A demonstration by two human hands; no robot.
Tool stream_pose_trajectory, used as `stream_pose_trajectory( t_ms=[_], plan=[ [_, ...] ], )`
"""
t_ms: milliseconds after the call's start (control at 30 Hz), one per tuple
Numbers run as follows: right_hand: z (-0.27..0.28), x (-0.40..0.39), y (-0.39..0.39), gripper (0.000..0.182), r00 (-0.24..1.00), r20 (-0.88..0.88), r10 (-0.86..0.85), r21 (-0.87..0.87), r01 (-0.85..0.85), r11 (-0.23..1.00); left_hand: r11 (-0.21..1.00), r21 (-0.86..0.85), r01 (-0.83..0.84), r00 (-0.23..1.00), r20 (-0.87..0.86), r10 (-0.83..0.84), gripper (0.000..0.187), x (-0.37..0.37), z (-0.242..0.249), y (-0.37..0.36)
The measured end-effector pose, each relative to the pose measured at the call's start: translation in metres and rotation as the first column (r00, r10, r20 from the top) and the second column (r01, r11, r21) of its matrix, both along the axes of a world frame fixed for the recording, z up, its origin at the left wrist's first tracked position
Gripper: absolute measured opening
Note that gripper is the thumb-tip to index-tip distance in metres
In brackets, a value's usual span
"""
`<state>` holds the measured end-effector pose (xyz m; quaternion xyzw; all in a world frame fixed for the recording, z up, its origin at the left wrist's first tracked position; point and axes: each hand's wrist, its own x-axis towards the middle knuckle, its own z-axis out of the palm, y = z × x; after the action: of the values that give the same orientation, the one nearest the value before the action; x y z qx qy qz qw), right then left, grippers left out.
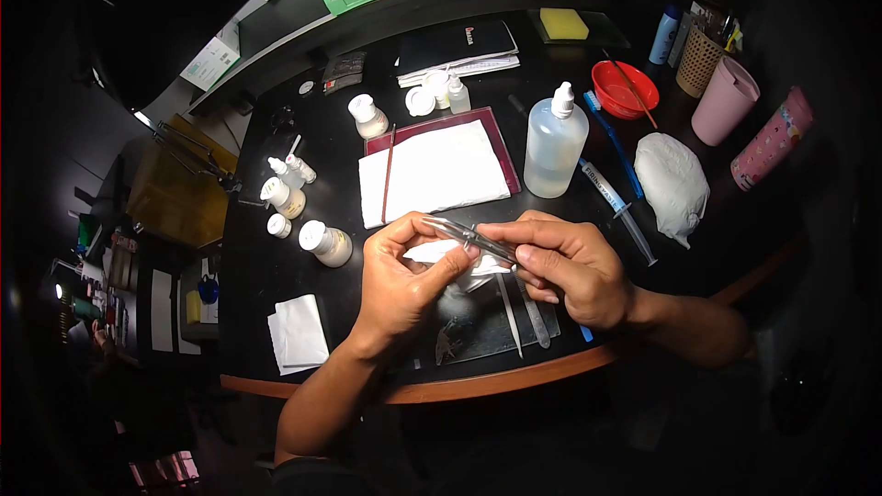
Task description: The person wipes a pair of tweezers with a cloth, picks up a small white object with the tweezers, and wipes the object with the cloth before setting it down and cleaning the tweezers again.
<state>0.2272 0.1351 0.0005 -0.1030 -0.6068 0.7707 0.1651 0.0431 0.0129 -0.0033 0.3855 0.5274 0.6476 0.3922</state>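
Note:
Both hands meet over the front of the black desk, around a slim dark metal tool (496, 247) that looks like tweezers. My left hand (409, 280) steadies its far end between thumb and fingers. White tissue (487, 263) lies under the tool, against the left fingers. My right hand (574, 266) pinches the tool's near part between thumb and index finger. Whether anything small sits in its tip, I cannot make out. Below the hands lies a clear glass slab (478, 344), with a white pointed stick (510, 317) and a metal spatula (535, 320) on it.
Behind the hands, folded white paper (441, 170) with a thin brush (390, 165) covers a maroon tray (503, 142). A large clear bottle (555, 152) stands right of it, near a syringe (617, 207) and crumpled white tissue (672, 184). Small jars (326, 243) line the left.

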Motion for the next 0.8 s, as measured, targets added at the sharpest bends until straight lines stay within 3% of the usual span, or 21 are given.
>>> stream_pose_trajectory(
  t_ms=[100, 333, 500, 800],
  plan=[
    [0.001, -0.001, -0.004, 0.035, 0.997, -0.025, -0.068, 0.216, 0.072, 0.974, 0.999, -0.026, 0.028, 1.0, -0.004, -0.028, 0.016, -0.001, 0.001, -0.001],
    [0.008, 0.001, -0.006, 0.036, 0.989, -0.093, -0.114, 0.428, 0.143, 0.892, 0.996, 0.046, 0.081, 0.996, -0.051, -0.079, 0.019, -0.002, -0.002, -0.001],
    [0.01, 0.002, -0.008, 0.036, 0.976, -0.177, -0.126, 0.492, 0.198, 0.848, 0.989, 0.101, 0.105, 0.994, 0.008, -0.107, 0.02, -0.001, -0.004, 0.0],
    [0.009, 0.003, -0.007, 0.035, 0.967, -0.228, -0.111, 0.518, 0.217, 0.827, 0.99, 0.053, 0.128, 0.987, -0.103, -0.122, 0.017, -0.004, -0.003, -0.002]
  ],
)
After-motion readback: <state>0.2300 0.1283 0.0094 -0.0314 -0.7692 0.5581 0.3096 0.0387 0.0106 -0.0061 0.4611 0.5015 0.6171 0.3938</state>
